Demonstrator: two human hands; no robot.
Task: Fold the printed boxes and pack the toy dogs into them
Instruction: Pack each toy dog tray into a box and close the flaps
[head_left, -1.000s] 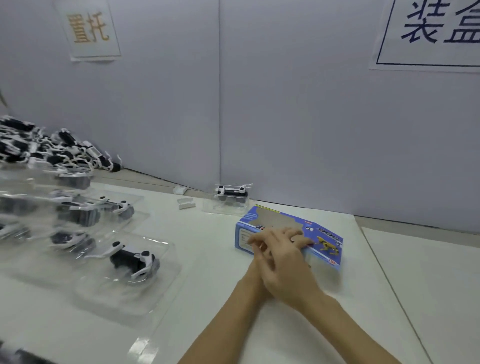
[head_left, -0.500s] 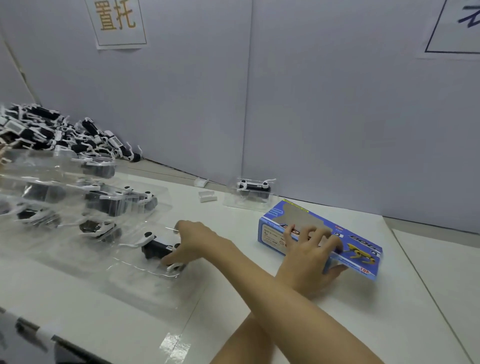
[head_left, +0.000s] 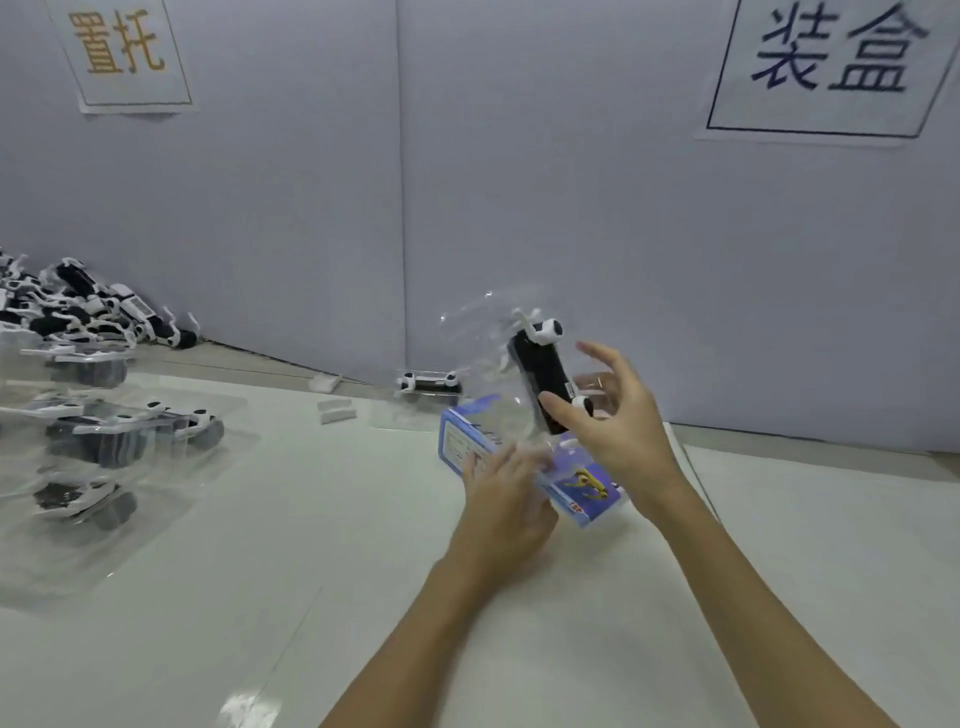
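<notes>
A black and white toy dog sits in a clear plastic tray, held upright above the table. My right hand holds it, thumb on the dog's black body and fingers spread behind the tray. My left hand grips the tray's lower edge, just over the blue printed box. The box lies folded on the white table, partly hidden by both hands and the tray.
Another toy dog in a tray stands by the wall behind the box. Several clear trays with dogs cover the table's left side, and a pile of loose dogs lies in the far left corner. Small white pieces lie nearby.
My left hand has brought a tray with a dog from the left over to the box. My right hand has left the box and taken hold of the raised dog.
</notes>
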